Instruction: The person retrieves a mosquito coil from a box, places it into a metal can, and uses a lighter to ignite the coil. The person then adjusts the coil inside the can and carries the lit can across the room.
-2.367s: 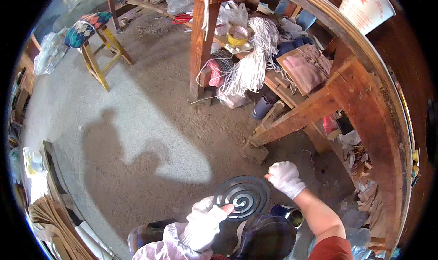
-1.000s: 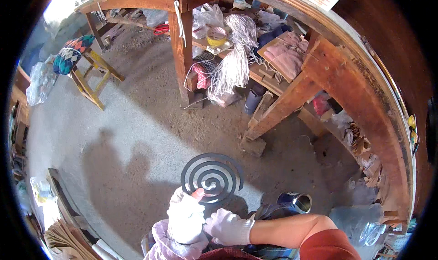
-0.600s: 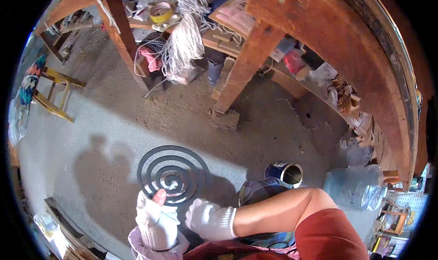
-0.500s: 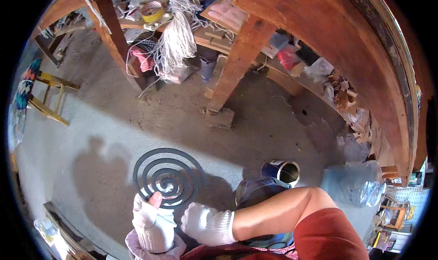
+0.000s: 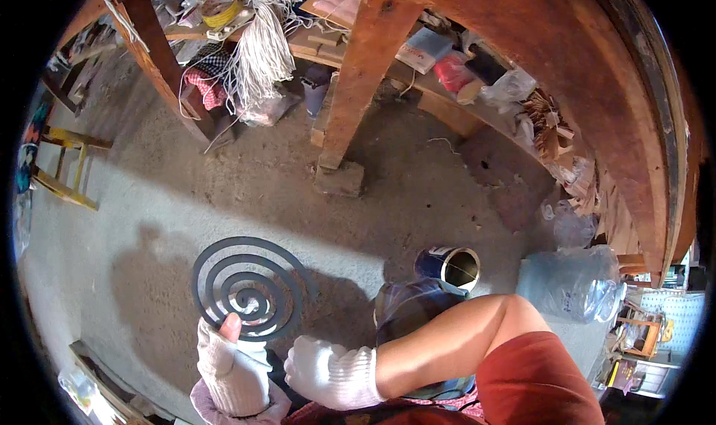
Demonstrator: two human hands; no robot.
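While the left hand (image 5: 233,365) pinches a spiral (image 5: 252,259), the right hand (image 5: 330,371) clenches near a can (image 5: 432,264), dark inside.

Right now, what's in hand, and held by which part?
Left hand: dark spiral mosquito coil, gripped at its near edge, thumb on top. Right hand: curled; can't tell if it holds anything.

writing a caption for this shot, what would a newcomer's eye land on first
Probably the dark spiral coil, left of centre at the bottom, its near edge held under the thumb of the gloved left hand. Next might come the bundle of white cords hanging at the top, left of centre, then the open dark blue cylinder right of centre.
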